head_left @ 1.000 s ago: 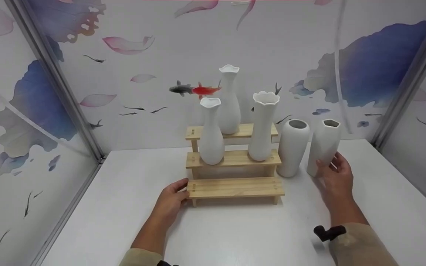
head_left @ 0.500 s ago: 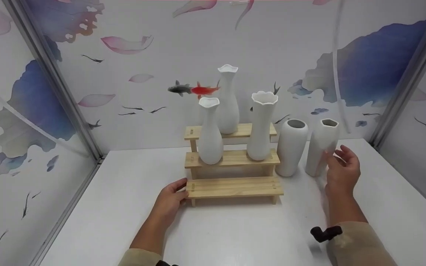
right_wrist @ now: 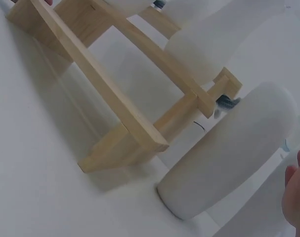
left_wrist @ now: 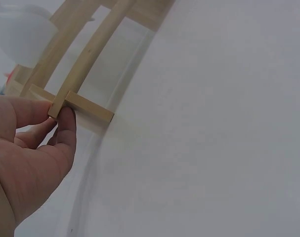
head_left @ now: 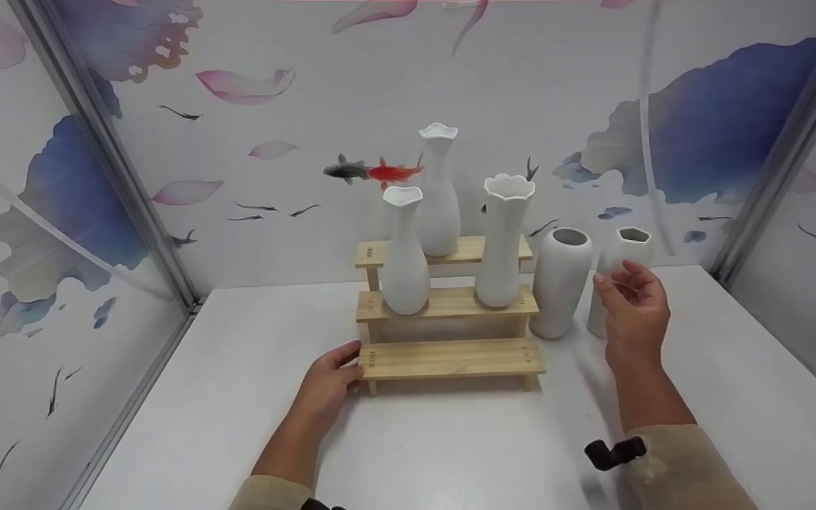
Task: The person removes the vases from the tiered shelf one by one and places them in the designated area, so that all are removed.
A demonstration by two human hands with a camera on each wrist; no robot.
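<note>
A three-step wooden stand bears several white vases with wavy rims. My left hand pinches the left end of its lowest step; in the left wrist view thumb and finger close on the board's end. On the right of the stand, a rounded white vase stands upright on the table. Beside it is a white vase with an angular mouth, partly hidden behind my right hand. That hand is raised in front of this vase, fingers loosely bent, with nothing held.
One tall vase occupies the top step; a narrow-necked vase and a wide-mouthed vase share the middle step. White panels with printed fish and petals enclose the white table at the back and sides.
My right hand has let go of the angular-mouthed vase, drawn back to the right, then risen and moved left in front of it. The left hand has stayed on the stand.
</note>
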